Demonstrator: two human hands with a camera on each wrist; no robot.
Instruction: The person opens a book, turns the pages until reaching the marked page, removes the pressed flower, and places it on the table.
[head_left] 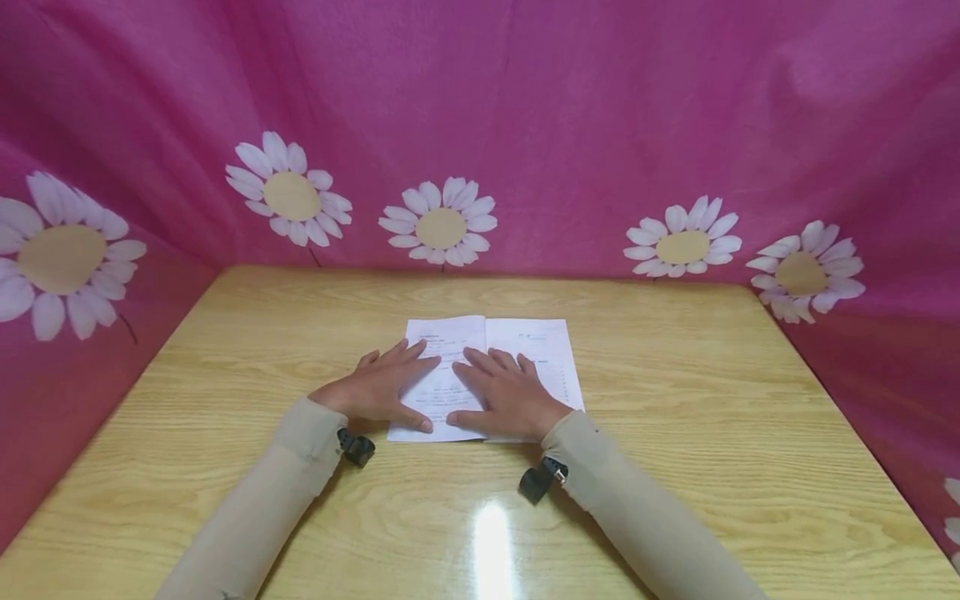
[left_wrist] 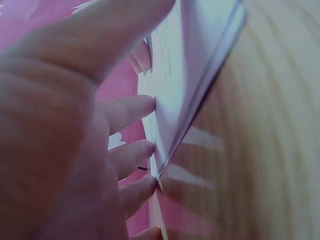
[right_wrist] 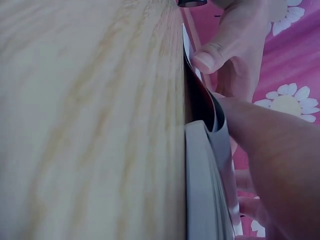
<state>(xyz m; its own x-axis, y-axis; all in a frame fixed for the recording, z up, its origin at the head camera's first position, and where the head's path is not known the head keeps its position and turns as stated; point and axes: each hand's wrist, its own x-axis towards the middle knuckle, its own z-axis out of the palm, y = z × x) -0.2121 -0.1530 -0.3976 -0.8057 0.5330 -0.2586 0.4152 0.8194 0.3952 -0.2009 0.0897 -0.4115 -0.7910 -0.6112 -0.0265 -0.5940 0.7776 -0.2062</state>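
Observation:
An open book [head_left: 551, 343] with printed white pages lies flat on the wooden table, its fold running away from me. My left hand [head_left: 378, 387] rests on the left page with fingers spread and thumb near the page's lower edge. Across the fold, my right hand [head_left: 513, 400] lies palm down with fingers fanned out, thumb pointing left over the left page. In the left wrist view the fingertips touch the page [left_wrist: 167, 100] near its outer edge. The right wrist view shows the book's thick page block [right_wrist: 202, 175] under the right hand, with the left side thin and bowed up near the fold.
The wooden table [head_left: 675, 375] reaches out around the book on every side. A pink curtain [head_left: 555, 125] with large white daisies hangs behind and at both sides. Small black wrist cameras [head_left: 358, 450] hang under both sleeves. A light reflection [head_left: 492, 550] shines near the front.

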